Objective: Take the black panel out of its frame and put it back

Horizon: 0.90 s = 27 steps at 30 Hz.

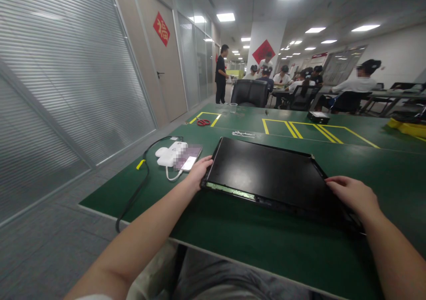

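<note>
A black LCD screen panel [266,171] lies face up on the green table, a little tilted toward me. Along its near edge a strip of green circuit board [229,190] is exposed. Wrapped around the panel's left edge, my left hand [199,171] has its fingertips on the frame. At the right edge my right hand [354,195] pinches the thin black rim, thumb and fingers close together. The rim appears to stand slightly off the panel at the lower right corner. The undersides of the panel and some fingers are hidden.
Left of the panel sit a phone [188,157] and a white charger [173,154] with cable. A black cable [143,187] hangs over the table edge. Farther back are red-handled scissors [203,122], a clear cup [233,108] and a black box [318,116]. Several people sit beyond.
</note>
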{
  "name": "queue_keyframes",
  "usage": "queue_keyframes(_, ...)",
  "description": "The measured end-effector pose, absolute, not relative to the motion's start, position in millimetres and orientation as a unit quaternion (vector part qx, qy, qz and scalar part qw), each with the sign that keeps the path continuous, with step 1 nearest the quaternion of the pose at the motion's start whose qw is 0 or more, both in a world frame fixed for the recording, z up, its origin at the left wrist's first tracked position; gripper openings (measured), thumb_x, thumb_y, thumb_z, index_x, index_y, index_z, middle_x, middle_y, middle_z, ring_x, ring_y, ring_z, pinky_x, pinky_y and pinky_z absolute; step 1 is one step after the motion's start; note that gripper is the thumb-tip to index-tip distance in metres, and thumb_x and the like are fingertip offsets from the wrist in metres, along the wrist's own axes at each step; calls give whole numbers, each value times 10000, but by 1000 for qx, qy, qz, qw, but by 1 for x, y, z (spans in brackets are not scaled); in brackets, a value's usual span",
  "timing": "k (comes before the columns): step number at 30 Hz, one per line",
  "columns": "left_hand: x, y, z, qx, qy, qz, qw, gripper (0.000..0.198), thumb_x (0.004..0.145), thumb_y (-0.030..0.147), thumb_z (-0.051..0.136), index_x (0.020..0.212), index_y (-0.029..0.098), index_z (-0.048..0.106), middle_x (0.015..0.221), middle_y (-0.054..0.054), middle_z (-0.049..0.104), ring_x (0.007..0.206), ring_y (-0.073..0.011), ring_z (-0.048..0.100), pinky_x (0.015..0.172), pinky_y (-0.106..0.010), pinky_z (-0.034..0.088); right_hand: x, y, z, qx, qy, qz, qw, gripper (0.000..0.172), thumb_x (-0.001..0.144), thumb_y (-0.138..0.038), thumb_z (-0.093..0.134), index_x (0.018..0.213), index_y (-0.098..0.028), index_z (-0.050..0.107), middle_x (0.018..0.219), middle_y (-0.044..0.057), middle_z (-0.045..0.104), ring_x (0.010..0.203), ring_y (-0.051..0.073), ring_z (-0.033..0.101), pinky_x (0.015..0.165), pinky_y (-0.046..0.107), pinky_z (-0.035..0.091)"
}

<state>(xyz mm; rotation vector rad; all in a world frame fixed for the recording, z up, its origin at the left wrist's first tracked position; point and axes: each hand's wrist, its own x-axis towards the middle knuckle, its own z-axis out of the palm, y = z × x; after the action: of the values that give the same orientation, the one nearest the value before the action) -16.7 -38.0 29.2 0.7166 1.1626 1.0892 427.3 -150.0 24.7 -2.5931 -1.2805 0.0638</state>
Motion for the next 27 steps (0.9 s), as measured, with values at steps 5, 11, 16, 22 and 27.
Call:
queue_keyframes(5, -17, -37, 28, 313, 514, 465, 650, 536, 863, 110, 656, 1387, 186, 570, 704, 2, 717, 507, -132, 647, 532, -235, 534, 425, -151, 29, -894, -429, 43, 124, 448, 787, -508, 459, 1015, -305, 788, 1058, 63, 762, 980, 319, 683, 733, 392, 513)
queue_keyframes(11, -17, -40, 34, 323, 501, 476, 646, 517, 885, 88, 607, 1392, 182, 565, 697, -4, 708, 507, -132, 641, 514, -230, 521, 425, -151, 29, -889, -436, 36, 138, 426, 759, -505, 481, 959, -304, 799, 1005, 63, 771, 910, 302, 690, 682, 374, 504)
queue_keyframes(16, -17, -42, 37, 329, 487, 476, 654, 549, 881, 72, 616, 1415, 177, 541, 643, 11, 672, 483, -133, 627, 484, -222, 510, 428, -150, 25, -883, -445, 11, 148, 404, 735, -506, 499, 910, -311, 806, 965, 57, 779, 870, 303, 697, 641, 371, 493)
queue_keyframes(22, -18, -44, 35, 346, 474, 462, 664, 794, 789, 116, 751, 1508, 237, 435, 646, 27, 676, 460, -151, 625, 477, -249, 515, 425, -150, 30, -889, -434, 42, 138, 404, 750, -493, 507, 957, -306, 799, 1008, 67, 770, 923, 316, 686, 680, 389, 493)
queue_keyframes(27, -19, -44, 32, 376, 467, 453, 660, 836, 720, 181, 835, 1476, 237, 481, 672, 18, 704, 481, -153, 634, 494, -248, 507, 425, -150, 30, -891, -428, 52, 143, 394, 758, -490, 517, 965, -308, 797, 1028, 62, 766, 941, 317, 681, 707, 398, 496)
